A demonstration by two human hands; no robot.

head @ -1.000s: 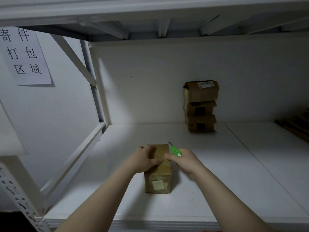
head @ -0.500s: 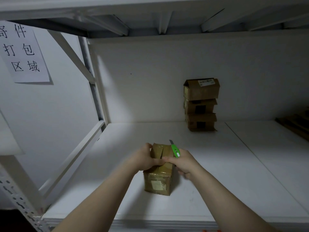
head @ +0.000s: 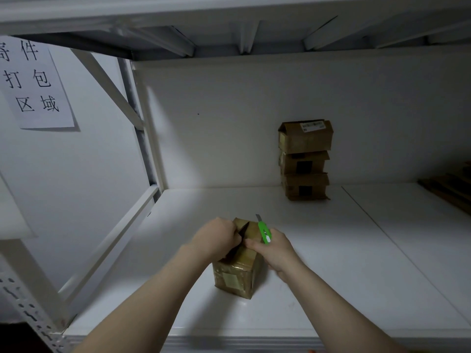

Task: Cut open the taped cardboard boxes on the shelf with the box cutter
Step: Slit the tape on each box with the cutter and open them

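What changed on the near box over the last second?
The left hand has pulled the left top flap of the near box up; a dark gap now shows along the top seam. The right hand still grips the green box cutter, thumb on the right flap. The shelf and the back stack of three boxes stayed put.

A parcel packing and storage room is shown. It is identified by the white steel shelf point(head: 331, 250), the stack of cardboard boxes point(head: 304, 159) kept on it, and the wall sign point(head: 33, 85) lettered "寄件打包区域", mailing and packing area.
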